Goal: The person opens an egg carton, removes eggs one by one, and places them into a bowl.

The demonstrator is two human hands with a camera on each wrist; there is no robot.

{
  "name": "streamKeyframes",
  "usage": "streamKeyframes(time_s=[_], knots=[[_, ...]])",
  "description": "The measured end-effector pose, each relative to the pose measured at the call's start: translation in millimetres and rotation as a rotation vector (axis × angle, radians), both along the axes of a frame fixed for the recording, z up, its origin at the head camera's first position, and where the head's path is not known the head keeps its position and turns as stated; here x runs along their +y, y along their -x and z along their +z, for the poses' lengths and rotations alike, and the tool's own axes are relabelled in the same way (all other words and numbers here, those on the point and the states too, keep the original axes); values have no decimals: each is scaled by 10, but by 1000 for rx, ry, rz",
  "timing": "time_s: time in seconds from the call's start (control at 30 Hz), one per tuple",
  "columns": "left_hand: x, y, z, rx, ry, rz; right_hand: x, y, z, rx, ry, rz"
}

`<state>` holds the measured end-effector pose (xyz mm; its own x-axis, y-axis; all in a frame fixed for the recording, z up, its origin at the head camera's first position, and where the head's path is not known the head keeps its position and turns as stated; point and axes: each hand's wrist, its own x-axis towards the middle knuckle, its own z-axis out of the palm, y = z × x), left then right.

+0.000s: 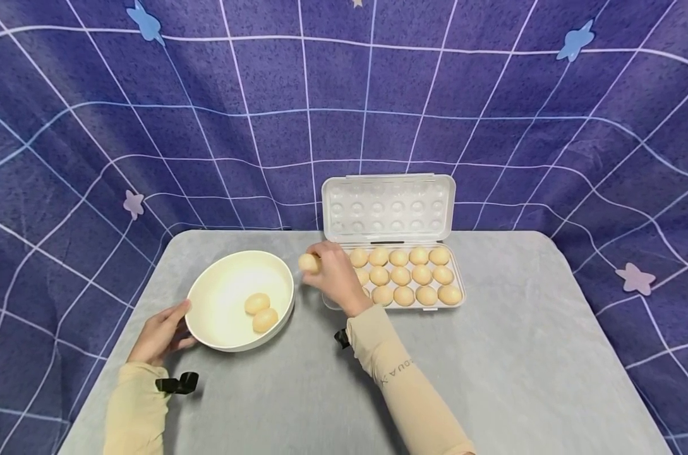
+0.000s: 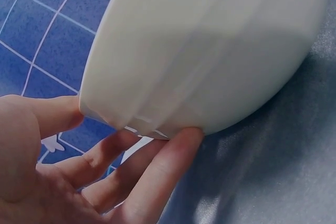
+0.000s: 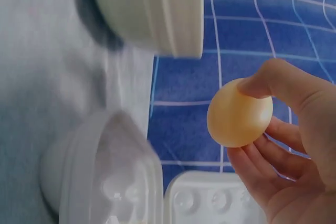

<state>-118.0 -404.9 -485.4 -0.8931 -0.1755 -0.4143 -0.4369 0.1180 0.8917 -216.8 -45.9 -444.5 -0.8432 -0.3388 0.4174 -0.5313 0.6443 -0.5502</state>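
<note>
My right hand [image 1: 338, 278] pinches an egg [image 3: 240, 113] between thumb and fingertips, above the left end of the egg carton [image 1: 459, 302]. In the head view part of that egg shows past the fingers, to the right of the bowl. A large cream-white bowl [image 1: 213, 297] stands on the left of the table with two eggs [image 1: 257, 304] lying inside it. At the bowl's left side my left hand [image 1: 160, 333] holds it, thumb at the rim and fingers against the outer wall, as the left wrist view shows. Several eggs [image 1: 400, 276] sit in rows in the carton, some hidden behind my right hand.
The carton's clear lid [image 1: 388, 208] stands raised at the back, against a blue curtain [image 1: 344, 139] with grid lines and stars. Grey tabletop [image 1: 514, 328] extends to the right of the carton and in front of the bowl.
</note>
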Motion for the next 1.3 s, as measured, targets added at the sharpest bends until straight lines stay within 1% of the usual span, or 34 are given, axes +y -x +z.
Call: streamKeyframes(time_s=[0.07,0.27,0.37,0.6,0.83,0.97,1.1,1.2,1.3], knots=[[18,-5,29,9,-2,-25,-51,-27,14,6,-2,23],[34,-4,59,-11,-11,-13,-197,-97,24,3,-12,85],[32,-9,66,-9,-16,-10,-260,-119,23,1,-14,111],[40,-28,77,4,-31,-10,-381,-158,1,18,-40,141],[41,-24,57,-17,-56,1,-472,-194,-22,16,-72,166],[61,-31,65,-20,-49,5,-522,-188,-43,2,-112,185],[66,-39,65,-13,-25,-4,-562,-187,-62,-1,-165,200],[66,-50,74,-7,-7,-10,-592,-195,-81,8,-213,209],[72,-51,80,2,-7,-7,-622,-196,-99,24,-268,214]])
